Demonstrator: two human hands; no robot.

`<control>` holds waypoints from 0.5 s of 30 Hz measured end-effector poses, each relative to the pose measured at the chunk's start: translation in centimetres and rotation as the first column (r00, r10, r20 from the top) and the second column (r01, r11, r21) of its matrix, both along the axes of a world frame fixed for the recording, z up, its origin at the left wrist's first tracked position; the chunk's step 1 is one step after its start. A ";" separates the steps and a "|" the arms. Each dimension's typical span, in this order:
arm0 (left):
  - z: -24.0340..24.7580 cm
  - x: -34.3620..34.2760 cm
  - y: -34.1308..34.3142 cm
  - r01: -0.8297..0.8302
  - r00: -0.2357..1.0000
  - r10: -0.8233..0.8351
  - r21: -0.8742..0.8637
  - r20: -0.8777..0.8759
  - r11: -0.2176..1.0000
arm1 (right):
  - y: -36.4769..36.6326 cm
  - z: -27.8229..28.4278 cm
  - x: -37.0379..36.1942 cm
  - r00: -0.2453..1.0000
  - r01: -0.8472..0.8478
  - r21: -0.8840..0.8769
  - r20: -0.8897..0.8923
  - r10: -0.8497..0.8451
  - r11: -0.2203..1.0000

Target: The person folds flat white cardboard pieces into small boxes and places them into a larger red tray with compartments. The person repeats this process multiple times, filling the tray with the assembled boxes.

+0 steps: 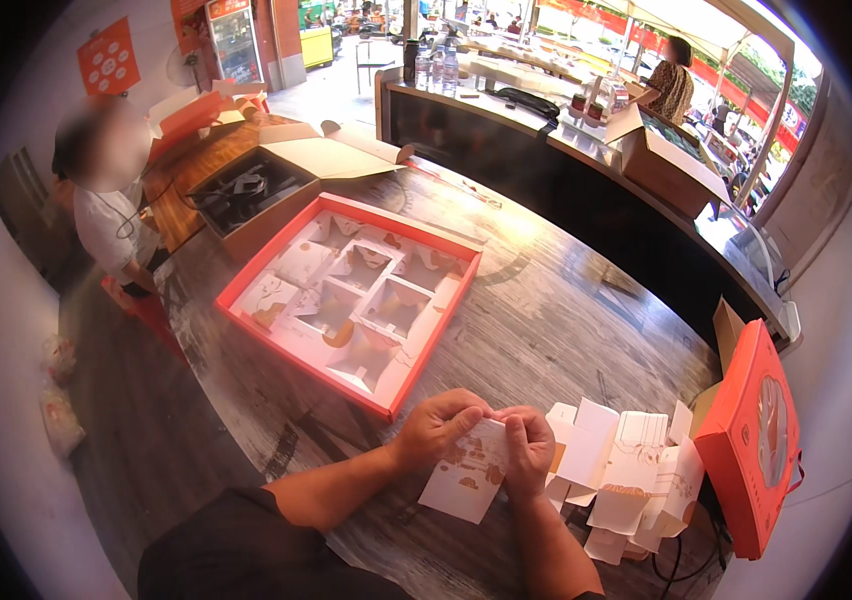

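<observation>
Pinched by L hand [434, 430] & R hand [529, 452]: wht card [466, 480].

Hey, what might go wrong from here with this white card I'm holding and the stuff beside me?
The left hand and right hand pinch the white card near its upper edge, so it might crease. The white cartons lie close beside the right hand and might get knocked. The red windowed lid, standing on edge, could tip.

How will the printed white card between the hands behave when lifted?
Probably light: the white card looks thin, pinched near its upper edge by the left hand and right hand. Likely fairly stiff, since its visible panel looks flat. May crease if squeezed, given its thin-looking edges.
</observation>
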State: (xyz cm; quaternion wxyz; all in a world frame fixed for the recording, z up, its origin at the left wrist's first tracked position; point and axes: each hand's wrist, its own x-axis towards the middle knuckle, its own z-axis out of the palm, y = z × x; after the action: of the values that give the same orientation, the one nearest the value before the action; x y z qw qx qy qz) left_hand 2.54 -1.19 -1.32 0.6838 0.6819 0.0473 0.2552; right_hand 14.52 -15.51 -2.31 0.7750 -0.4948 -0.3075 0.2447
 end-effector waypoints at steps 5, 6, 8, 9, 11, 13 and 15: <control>0.6 -0.2 -0.4 -0.069 0.996 0.069 0.007 0.059 0.998 | -0.3 -0.5 1.0 0.960 -0.034 -0.020 -0.279 0.027 0.999; 0.9 -0.1 -0.1 -0.078 0.991 0.066 0.106 0.117 0.991 | -0.4 -0.6 1.5 0.942 -0.052 -0.052 -0.335 0.031 0.997; 1.6 -0.3 1.1 -0.018 0.990 -0.033 0.356 0.135 0.934 | -0.4 0.0 1.9 0.905 -0.053 -0.038 -0.423 0.032 0.998; 1.8 -0.2 1.0 0.013 0.991 -0.064 0.391 0.119 0.920 | -0.5 0.2 2.1 0.885 -0.051 -0.031 -0.466 0.030 0.998; 2.1 -0.1 0.6 0.076 0.988 -0.128 0.457 0.084 0.886 | -0.6 -0.3 2.5 0.859 -0.051 -0.024 -0.511 0.032 0.998; 2.1 -0.2 0.8 0.095 0.985 -0.155 0.503 0.078 0.859 | -0.7 0.6 2.3 0.861 -0.034 -0.037 -0.509 0.011 0.999; 2.2 0.2 0.8 0.084 0.978 -0.171 0.521 0.122 0.849 | -0.8 -1.2 2.2 0.857 0.007 -0.038 -0.515 -0.026 0.999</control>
State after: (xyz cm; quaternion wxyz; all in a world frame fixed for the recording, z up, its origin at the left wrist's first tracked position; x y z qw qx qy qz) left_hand 2.77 -0.38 0.89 0.4944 0.8177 -0.1240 0.2675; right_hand 16.76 -16.34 -3.50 0.8224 -0.4275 -0.0806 0.3667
